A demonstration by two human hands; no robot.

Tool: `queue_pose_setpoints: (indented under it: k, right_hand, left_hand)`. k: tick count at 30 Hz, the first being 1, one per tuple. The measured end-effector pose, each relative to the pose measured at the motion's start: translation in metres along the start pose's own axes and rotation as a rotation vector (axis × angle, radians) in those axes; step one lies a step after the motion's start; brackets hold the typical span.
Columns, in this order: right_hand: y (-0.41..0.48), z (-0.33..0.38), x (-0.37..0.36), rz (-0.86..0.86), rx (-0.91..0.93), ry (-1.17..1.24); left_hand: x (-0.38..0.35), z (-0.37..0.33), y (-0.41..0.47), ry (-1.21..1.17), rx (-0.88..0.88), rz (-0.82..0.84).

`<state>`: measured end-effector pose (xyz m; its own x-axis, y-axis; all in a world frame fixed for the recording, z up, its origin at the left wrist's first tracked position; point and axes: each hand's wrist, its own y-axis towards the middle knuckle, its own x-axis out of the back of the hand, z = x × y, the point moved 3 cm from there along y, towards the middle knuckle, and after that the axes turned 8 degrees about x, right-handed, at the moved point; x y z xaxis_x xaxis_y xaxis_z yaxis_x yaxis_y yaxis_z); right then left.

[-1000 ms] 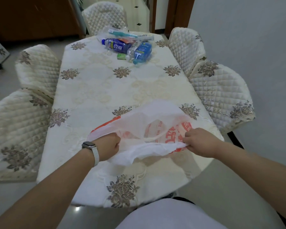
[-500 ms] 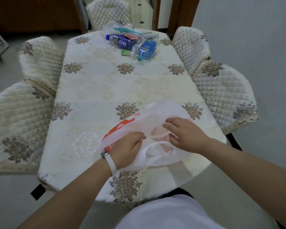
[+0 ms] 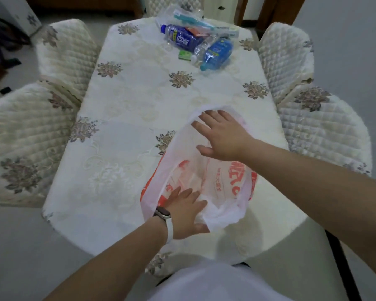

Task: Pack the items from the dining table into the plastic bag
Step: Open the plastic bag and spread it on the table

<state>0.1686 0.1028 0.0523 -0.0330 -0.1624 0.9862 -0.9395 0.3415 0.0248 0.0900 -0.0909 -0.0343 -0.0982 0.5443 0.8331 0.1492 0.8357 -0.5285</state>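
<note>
The plastic bag [image 3: 224,181] is lying on the dining table [image 3: 122,148] at the lower centre-right of the frame. My left hand [image 3: 186,210] is resting on its lower end and my right hand [image 3: 223,135] is lying flat on its upper end. The pile of bottles and packets [image 3: 198,41] is sitting at top centre, well apart from the bag, with chairs [image 3: 61,55] standing along both sides.

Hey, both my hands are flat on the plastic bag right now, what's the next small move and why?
Probably reach the right hand forward to the light blue bottle, nearest of the pile at the far end of the table, while the left hand presses the plastic bag down. Both hands are open and empty, and every item lies outside the bag.
</note>
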Motion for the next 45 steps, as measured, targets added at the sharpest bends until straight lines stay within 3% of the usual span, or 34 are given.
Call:
queue_pose_setpoints:
  k: [5, 7, 12, 15, 17, 22, 24, 29, 36, 45]
  right_hand:
    - [0.051, -0.032, -0.009, 0.064, 0.014, -0.005]
    - [0.067, -0.048, -0.021, 0.137, -0.012, -0.002]
    - [0.089, -0.075, -0.056, 0.273, -0.046, 0.016]
    - [0.087, -0.072, -0.063, 0.256, 0.024, 0.058]
    - [0.078, -0.064, -0.058, 0.195, 0.097, 0.089]
    - [0.035, -0.037, -0.029, 0.016, 0.230, 0.123]
    - [0.018, -0.025, -0.028, -0.027, 0.268, 0.111]
    - [-0.003, -0.012, -0.053, 0.116, 0.297, 0.060]
    - [-0.015, -0.049, -0.083, 0.331, 0.119, 0.071]
    - [-0.039, -0.096, -0.125, 0.443, 0.006, 0.090]
  left_hand:
    - [0.004, -0.009, -0.007, -0.179, 0.118, 0.143]
    - [-0.006, -0.008, -0.007, -0.200, 0.088, 0.139]
    - [-0.021, 0.000, -0.014, 0.072, 0.076, 0.174]
    - [-0.001, 0.005, -0.020, 0.080, 0.115, 0.038]
    - [0.022, 0.014, -0.027, 0.009, 0.136, -0.176]
    - [0.078, 0.043, -0.020, -0.024, 0.055, -0.595]
    - [0.092, 0.054, 0.003, 0.025, 0.013, -0.659]
    - [0.113, 0.066, 0.078, 0.236, 0.051, -0.482]
    - [0.118, 0.098, 0.132, 0.399, 0.218, -0.188]
    - [0.109, 0.132, 0.134, 0.321, 0.296, -0.132]
